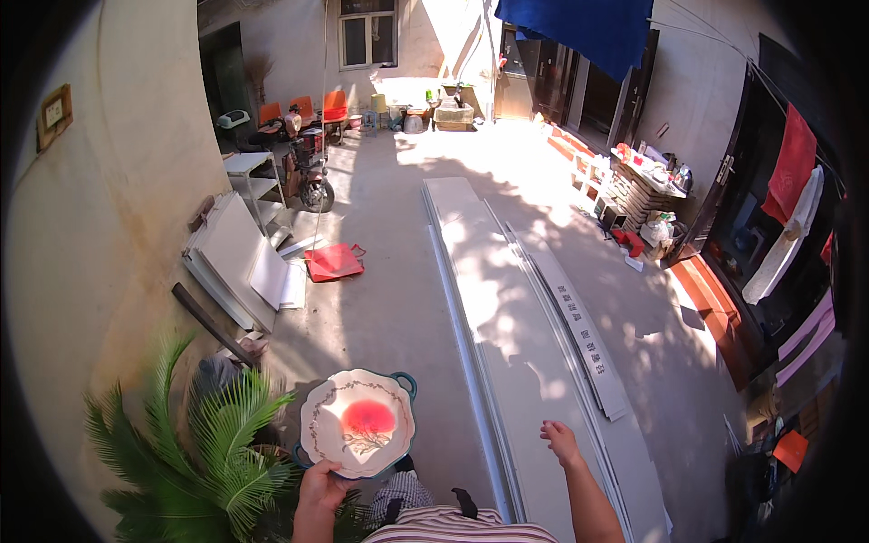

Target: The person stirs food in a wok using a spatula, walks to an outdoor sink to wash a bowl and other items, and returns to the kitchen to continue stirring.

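Observation:
My left hand (pixel 323 490) grips the near rim of a scalloped ceramic dish (pixel 322 421), its thumb over the edge. The dish is cream inside, with a brown vine pattern around the wall, and has teal handles. A red patch (pixel 366 415) covers part of its bottom above a printed plant; whether it is liquid I cannot tell. My right hand (pixel 561 440) hangs in the air over a stack of long pale panels (pixel 502 353). Its fingers are curled in, and nothing shows in them.
A potted cycad (pixel 231 441) crowds the left beside the dish. Boards (pixel 231 258) lean on the left wall, near a red bag (pixel 333 263) on the concrete. Farther off stand a two-wheeler (pixel 316 176) and orange chairs (pixel 335 107). Laundry (pixel 791 163) hangs at right, by a raised doorstep (pixel 706 298).

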Tool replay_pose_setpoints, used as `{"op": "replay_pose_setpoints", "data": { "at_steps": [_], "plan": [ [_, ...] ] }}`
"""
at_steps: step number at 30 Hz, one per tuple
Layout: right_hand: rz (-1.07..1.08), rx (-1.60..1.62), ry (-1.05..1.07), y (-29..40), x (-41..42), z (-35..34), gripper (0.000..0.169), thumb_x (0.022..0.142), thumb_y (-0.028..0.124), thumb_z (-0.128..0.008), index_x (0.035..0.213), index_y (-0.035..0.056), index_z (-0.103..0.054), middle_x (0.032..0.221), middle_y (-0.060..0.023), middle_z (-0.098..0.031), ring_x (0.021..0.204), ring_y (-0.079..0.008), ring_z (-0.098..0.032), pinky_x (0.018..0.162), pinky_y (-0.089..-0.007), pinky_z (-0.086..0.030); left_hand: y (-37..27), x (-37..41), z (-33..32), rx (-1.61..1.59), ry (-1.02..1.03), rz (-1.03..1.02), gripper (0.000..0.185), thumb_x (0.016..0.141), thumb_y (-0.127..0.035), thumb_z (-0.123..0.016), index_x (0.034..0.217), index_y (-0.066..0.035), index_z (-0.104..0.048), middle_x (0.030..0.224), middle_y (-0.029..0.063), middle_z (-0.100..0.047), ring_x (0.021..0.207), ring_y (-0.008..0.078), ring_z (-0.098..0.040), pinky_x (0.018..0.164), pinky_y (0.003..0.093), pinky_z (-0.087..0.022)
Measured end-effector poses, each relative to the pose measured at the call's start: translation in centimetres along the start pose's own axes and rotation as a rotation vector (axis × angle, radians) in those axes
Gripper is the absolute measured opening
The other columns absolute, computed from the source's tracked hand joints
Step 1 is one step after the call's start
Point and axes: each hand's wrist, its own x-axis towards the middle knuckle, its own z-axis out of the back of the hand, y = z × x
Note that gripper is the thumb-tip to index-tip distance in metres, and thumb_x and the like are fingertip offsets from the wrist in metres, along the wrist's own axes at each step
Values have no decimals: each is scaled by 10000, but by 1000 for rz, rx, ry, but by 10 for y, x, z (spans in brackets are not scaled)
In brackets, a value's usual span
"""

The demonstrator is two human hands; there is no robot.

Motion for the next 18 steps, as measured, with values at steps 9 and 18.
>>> {"op": "replay_pose_setpoints", "data": {
  "at_steps": [9, 18],
  "plan": [
    [-125, -296, 217, 44, 191, -77, 383, 769, 313, -495, 1017, 21, -509, 901, -71, -549, 845, -170, -527, 680, -302, -414, -84, 178, -27, -53, -138, -69, 520, 626, 20, -433, 1135, 3, -324, 1025, 170, -471, 865, 323, -527, 630, 432, -508],
    [-472, -231, -133, 129, 314, -41, 354, 777, 331, -468, 996, 52, -465, 917, -85, -517, 773, -190, -539, 592, -360, -413, -175, 373, -120, -15, -54, -1, 524, 623, -3, -455, 1133, -3, -335, 1034, 147, -476, 874, 279, -528, 620, 388, -513]
  ]
}}
